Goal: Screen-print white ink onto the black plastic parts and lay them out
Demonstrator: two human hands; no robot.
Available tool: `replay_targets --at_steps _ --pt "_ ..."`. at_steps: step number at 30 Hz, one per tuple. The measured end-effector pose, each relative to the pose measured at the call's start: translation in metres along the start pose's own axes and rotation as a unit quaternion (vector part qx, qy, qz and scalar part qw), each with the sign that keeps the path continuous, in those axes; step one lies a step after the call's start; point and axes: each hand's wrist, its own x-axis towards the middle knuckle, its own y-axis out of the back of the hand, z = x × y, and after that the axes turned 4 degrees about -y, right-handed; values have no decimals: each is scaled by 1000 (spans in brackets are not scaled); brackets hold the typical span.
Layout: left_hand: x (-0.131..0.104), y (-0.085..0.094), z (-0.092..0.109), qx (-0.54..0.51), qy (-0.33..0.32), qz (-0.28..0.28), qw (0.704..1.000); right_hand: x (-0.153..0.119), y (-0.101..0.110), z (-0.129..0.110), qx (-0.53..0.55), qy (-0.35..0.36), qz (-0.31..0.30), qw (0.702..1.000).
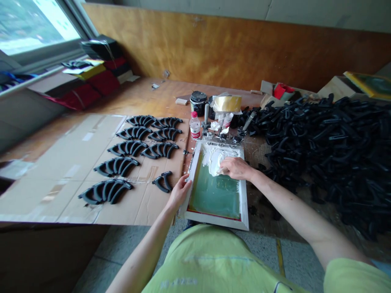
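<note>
A white-edged frame (pixel 243 199) with a green panel sits at the near edge of the bench (pixel 171 91), white paste (pixel 213 156) smeared over its far part. The right hand (pixel 236 167) is closed round a small pale tool (pixel 223 171), mostly hidden, at the paste; the left hand (pixel 181 190) touches the frame's left side, though whether it grips cannot be told. Space is tight: a heap of black parts (pixel 320 150) crowds the right side, while a red-capped bottle (pixel 195 127), a black tub (pixel 198 102), a yellow tape roll (pixel 227 103) and a brush (pixel 249 121) stand beyond the far end. Leftward, curved black pieces (pixel 117 167) lie in rows on cardboard (pixel 70 171)
</note>
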Motion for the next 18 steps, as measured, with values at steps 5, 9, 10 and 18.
replay_targets --at_steps 5,9,10,18 --pt "-1 1 2 13 -9 7 1000 6 -17 -4 -25 -55 109 992" --pt "-2 1 6 23 0 5 1000 -13 -33 -10 -14 7 93 996" --pt "-3 1 9 22 3 3 1000 -15 -32 -10 -4 7 86 996" --pt "-23 11 77 -28 13 -33 999 42 29 24 26 -170 174 970"
